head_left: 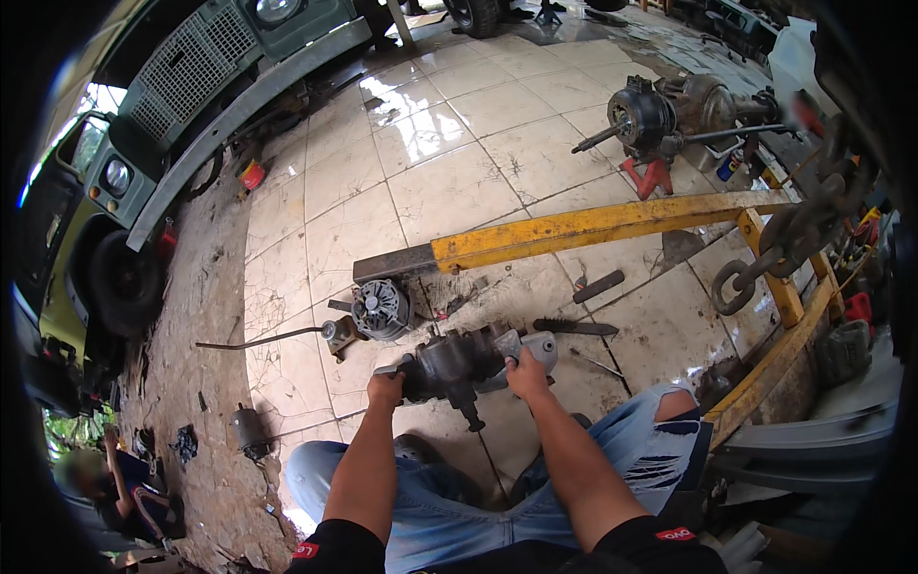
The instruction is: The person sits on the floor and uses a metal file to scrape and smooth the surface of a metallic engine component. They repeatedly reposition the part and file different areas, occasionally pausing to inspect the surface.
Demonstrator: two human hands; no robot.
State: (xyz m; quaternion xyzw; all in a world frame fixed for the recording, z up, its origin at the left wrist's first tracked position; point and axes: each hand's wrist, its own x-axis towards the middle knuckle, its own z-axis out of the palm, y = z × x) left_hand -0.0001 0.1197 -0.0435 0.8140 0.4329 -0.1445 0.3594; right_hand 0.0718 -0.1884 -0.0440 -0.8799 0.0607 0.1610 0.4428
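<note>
A heavy dark metal vehicle part, with a stubby shaft pointing toward me, is between my knees, low over the tiles. My left hand is closed round its left end. At the other end, my right hand grips it beside a light grey metal cover. The fingertips of both hands are partly hidden. Just beyond the part sits an alternator. A small metal unit with a long rod lies to its left. A dark flat blade-like tool rests to the right.
A yellow steel hoist leg crosses the floor ahead, with a heavy chain hanging at right. A large gearbox assembly stands on a red stand. A cylindrical motor is at left. Another person sits lower left, near parked vehicles.
</note>
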